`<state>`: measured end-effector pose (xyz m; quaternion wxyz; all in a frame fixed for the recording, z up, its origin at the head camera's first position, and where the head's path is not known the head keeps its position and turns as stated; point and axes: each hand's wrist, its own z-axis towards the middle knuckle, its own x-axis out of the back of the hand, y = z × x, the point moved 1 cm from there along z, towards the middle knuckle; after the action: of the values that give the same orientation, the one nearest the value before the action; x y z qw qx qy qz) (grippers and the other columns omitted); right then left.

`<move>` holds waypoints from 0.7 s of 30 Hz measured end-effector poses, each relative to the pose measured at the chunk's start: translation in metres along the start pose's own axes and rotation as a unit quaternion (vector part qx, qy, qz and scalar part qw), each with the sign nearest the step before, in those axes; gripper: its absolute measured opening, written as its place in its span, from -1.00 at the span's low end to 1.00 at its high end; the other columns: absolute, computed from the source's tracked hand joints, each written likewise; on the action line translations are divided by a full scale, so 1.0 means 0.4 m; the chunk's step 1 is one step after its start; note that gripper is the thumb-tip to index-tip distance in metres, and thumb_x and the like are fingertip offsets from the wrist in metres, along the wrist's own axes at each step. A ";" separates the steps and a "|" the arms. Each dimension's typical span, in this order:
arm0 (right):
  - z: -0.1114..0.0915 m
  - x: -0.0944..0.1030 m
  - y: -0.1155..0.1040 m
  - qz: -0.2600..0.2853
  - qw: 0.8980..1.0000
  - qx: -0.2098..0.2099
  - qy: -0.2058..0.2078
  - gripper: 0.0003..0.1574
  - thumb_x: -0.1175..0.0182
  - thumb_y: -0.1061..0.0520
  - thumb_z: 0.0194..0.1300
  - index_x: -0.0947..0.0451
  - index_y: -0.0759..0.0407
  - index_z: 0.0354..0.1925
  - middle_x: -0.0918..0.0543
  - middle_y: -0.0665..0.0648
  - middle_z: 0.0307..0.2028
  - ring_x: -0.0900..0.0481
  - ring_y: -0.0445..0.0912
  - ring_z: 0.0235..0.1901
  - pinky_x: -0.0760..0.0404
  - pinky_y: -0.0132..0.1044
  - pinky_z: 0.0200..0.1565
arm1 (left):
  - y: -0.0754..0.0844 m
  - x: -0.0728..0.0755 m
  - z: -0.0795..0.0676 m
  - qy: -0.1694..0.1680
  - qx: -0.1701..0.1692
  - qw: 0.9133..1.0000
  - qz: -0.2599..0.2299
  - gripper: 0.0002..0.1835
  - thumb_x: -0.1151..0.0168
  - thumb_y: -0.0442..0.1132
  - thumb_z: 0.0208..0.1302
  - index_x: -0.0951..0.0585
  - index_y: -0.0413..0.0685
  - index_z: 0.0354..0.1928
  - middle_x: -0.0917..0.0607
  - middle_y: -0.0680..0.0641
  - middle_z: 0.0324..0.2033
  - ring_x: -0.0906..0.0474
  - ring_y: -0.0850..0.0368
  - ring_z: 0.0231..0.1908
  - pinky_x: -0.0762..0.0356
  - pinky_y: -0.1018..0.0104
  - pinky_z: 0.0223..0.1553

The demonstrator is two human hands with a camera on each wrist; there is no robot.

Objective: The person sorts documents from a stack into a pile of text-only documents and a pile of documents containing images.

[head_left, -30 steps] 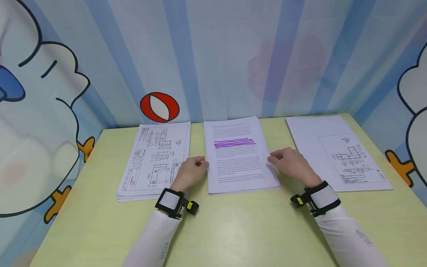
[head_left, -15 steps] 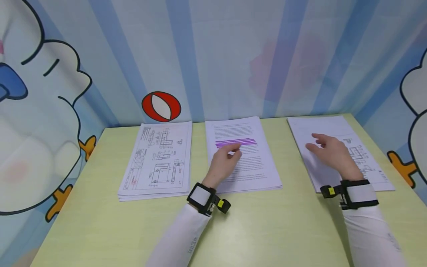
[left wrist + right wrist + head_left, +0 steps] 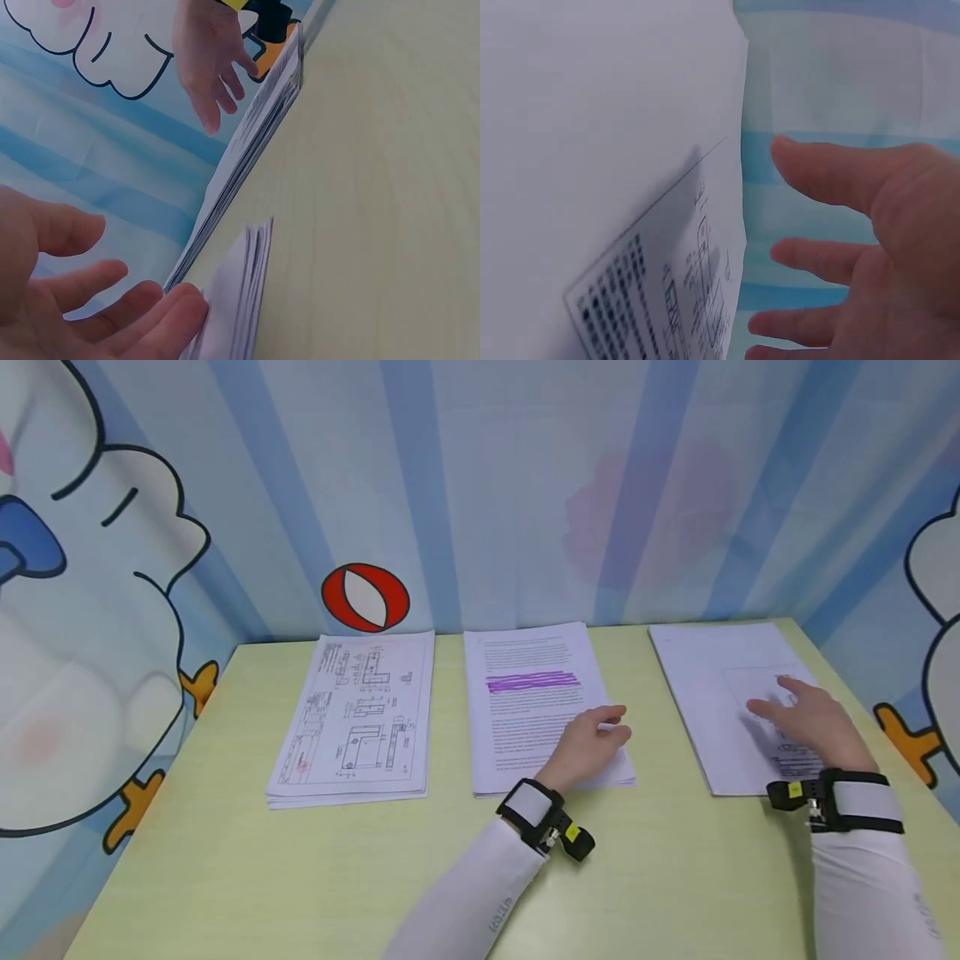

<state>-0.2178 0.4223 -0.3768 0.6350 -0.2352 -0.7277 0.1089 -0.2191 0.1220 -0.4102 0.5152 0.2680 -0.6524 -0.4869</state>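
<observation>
Three stacks of printed paper lie in a row on the table. My left hand (image 3: 587, 747) is over the lower right corner of the middle paper stack (image 3: 517, 656), whose top page of text has purple marker strokes. In the left wrist view its fingers are loosely spread and hold nothing. Over the right paper stack (image 3: 693, 693) hovers my right hand (image 3: 819, 720), covering part of the printed drawing. The right wrist view shows that hand's thumb and fingers (image 3: 817, 262) apart above the top sheet, with a shadow on the paper.
The left paper stack (image 3: 352, 752), topped by a technical drawing, lies slightly uneven at its near edge. Behind the pale yellow table (image 3: 300, 877) hangs a striped blue curtain (image 3: 517, 493) with cartoon figures, close to the far ends of the stacks.
Both hands have left the sides of the middle stack. My left hand has moved right across it, and my right hand has moved right, over the right stack.
</observation>
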 end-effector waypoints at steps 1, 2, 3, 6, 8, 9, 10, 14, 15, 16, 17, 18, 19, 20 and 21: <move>0.000 0.001 0.011 -0.003 1.000 -0.008 0.005 0.25 0.15 -0.45 0.23 0.20 0.54 0.36 0.04 0.77 0.24 0.07 0.63 0.17 -0.04 0.50 0.09 | 0.003 -0.014 0.001 -0.008 0.004 1.000 -0.005 -0.57 -0.06 -0.11 0.31 -0.48 0.05 0.22 -0.60 -0.04 0.11 -0.59 0.11 0.03 -0.47 0.28 0.12; 0.000 0.003 0.021 -0.001 1.000 -0.018 0.008 0.25 0.14 -0.44 0.23 0.20 0.56 0.35 0.04 0.77 0.24 0.07 0.63 0.17 -0.04 0.50 0.09 | 0.007 -0.029 0.001 -0.015 0.010 1.000 -0.011 -0.56 -0.07 -0.10 0.31 -0.47 0.06 0.22 -0.59 -0.04 0.12 -0.58 0.11 0.05 -0.46 0.28 0.14; -0.001 0.005 0.031 0.003 1.000 -0.028 0.011 0.26 0.13 -0.44 0.23 0.21 0.57 0.35 0.05 0.77 0.24 0.06 0.63 0.17 -0.06 0.50 0.09 | 0.011 -0.044 0.001 -0.021 0.015 1.000 -0.015 -0.56 -0.07 -0.10 0.30 -0.47 0.06 0.22 -0.59 -0.04 0.13 -0.57 0.11 0.06 -0.45 0.28 0.15; -0.003 0.007 0.055 0.016 0.998 -0.058 0.019 0.30 0.13 -0.46 0.21 0.23 0.59 0.34 0.05 0.78 0.24 -0.02 0.61 0.14 -0.12 0.48 0.09 | 0.022 -0.091 0.000 -0.035 0.024 0.998 -0.035 -0.54 -0.09 -0.08 0.29 -0.46 0.08 0.23 -0.58 -0.03 0.15 -0.55 0.13 0.07 -0.45 0.30 0.14; -0.002 0.007 0.065 0.032 0.997 -0.072 0.013 0.29 0.14 -0.45 0.22 0.26 0.57 0.35 0.08 0.77 0.25 -0.05 0.59 0.13 -0.16 0.46 0.09 | 0.027 -0.120 0.000 -0.050 0.037 0.996 -0.062 -0.52 -0.10 -0.07 0.28 -0.44 0.09 0.24 -0.56 -0.01 0.16 -0.55 0.14 0.06 -0.48 0.30 0.12; -0.001 0.005 0.068 0.036 0.996 -0.076 0.009 0.28 0.14 -0.44 0.22 0.26 0.56 0.36 0.08 0.77 0.25 -0.05 0.59 0.13 -0.16 0.46 0.09 | 0.027 -0.133 0.002 -0.056 0.042 0.994 -0.080 -0.52 -0.11 -0.08 0.27 -0.43 0.07 0.25 -0.56 -0.02 0.16 -0.57 0.14 0.04 -0.51 0.30 0.10; 0.000 0.004 0.070 0.038 0.996 -0.078 0.005 0.26 0.15 -0.43 0.23 0.26 0.56 0.36 0.09 0.77 0.25 -0.05 0.58 0.13 -0.17 0.45 0.09 | 0.028 -0.145 0.004 -0.061 0.050 0.991 -0.108 -0.51 -0.12 -0.11 0.26 -0.42 0.04 0.25 -0.56 -0.03 0.16 -0.58 0.13 0.02 -0.53 0.29 0.08; 0.001 -0.001 0.068 0.046 0.996 -0.082 0.001 0.21 0.17 -0.40 0.27 0.24 0.55 0.36 0.07 0.76 0.25 -0.07 0.56 0.13 -0.21 0.42 0.07 | 0.031 -0.182 0.013 -0.072 0.090 0.967 -0.226 -0.49 -0.16 -0.21 0.23 -0.42 -0.05 0.24 -0.59 -0.08 0.10 -0.63 0.10 -0.08 -0.61 0.23 -0.01; 0.001 -0.002 0.067 0.043 0.996 -0.082 0.003 0.20 0.17 -0.39 0.27 0.23 0.56 0.36 0.06 0.77 0.25 -0.08 0.56 0.12 -0.21 0.42 0.07 | 0.032 -0.189 0.015 -0.073 0.096 0.962 -0.245 -0.50 -0.16 -0.23 0.23 -0.42 -0.07 0.24 -0.60 -0.09 0.09 -0.63 0.09 -0.07 -0.61 0.21 -0.01; 0.001 -0.003 0.067 0.043 0.996 -0.082 0.006 0.19 0.17 -0.38 0.28 0.23 0.56 0.36 0.05 0.77 0.24 -0.10 0.56 0.11 -0.22 0.42 0.06 | 0.033 -0.195 0.016 -0.075 0.101 0.957 -0.260 -0.50 -0.16 -0.25 0.23 -0.42 -0.08 0.24 -0.60 -0.10 0.08 -0.62 0.09 -0.06 -0.60 0.20 0.01; 0.001 -0.004 0.067 0.045 0.996 -0.082 0.006 0.18 0.17 -0.38 0.28 0.23 0.55 0.36 0.05 0.77 0.24 -0.10 0.56 0.11 -0.21 0.42 0.07 | 0.034 -0.200 0.017 -0.077 0.104 0.955 -0.266 -0.50 -0.16 -0.24 0.24 -0.42 -0.07 0.24 -0.60 -0.09 0.07 -0.61 0.10 -0.05 -0.60 0.20 0.02; 0.001 -0.005 0.068 0.045 0.996 -0.082 0.006 0.18 0.17 -0.38 0.28 0.23 0.55 0.36 0.05 0.76 0.25 -0.09 0.56 0.12 -0.19 0.43 0.08 | 0.036 -0.203 0.018 -0.079 0.103 0.955 -0.267 -0.50 -0.16 -0.24 0.24 -0.41 -0.07 0.25 -0.61 -0.09 0.07 -0.61 0.09 -0.04 -0.60 0.20 0.02; 0.002 -0.007 0.068 0.046 0.996 -0.082 0.004 0.18 0.18 -0.38 0.28 0.24 0.54 0.36 0.06 0.76 0.25 -0.07 0.56 0.13 -0.17 0.43 0.09 | 0.038 -0.206 0.018 -0.081 0.102 0.955 -0.268 -0.50 -0.15 -0.24 0.25 -0.40 -0.07 0.25 -0.61 -0.10 0.06 -0.61 0.09 -0.03 -0.59 0.20 0.03; 0.004 -0.008 0.069 0.044 0.996 -0.080 0.001 0.19 0.18 -0.39 0.28 0.24 0.54 0.36 0.07 0.76 0.26 -0.04 0.57 0.15 -0.14 0.44 0.10 | 0.039 -0.208 0.018 -0.083 0.102 0.954 -0.269 -0.49 -0.15 -0.24 0.25 -0.40 -0.07 0.26 -0.61 -0.10 0.06 -0.61 0.09 -0.03 -0.59 0.20 0.03; 0.006 -0.010 0.070 0.044 0.996 -0.078 -0.002 0.20 0.19 -0.40 0.27 0.24 0.53 0.37 0.08 0.75 0.26 -0.02 0.58 0.16 -0.12 0.44 0.11 | 0.041 -0.209 0.018 -0.084 0.101 0.953 -0.272 -0.49 -0.16 -0.24 0.25 -0.39 -0.09 0.26 -0.61 -0.11 0.05 -0.61 0.07 -0.03 -0.59 0.19 0.03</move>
<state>-0.2139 0.4451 -0.3933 0.6075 -0.3155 -0.7246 0.0797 -0.1961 0.2020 -0.4297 0.2769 0.4441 -0.6413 -0.5611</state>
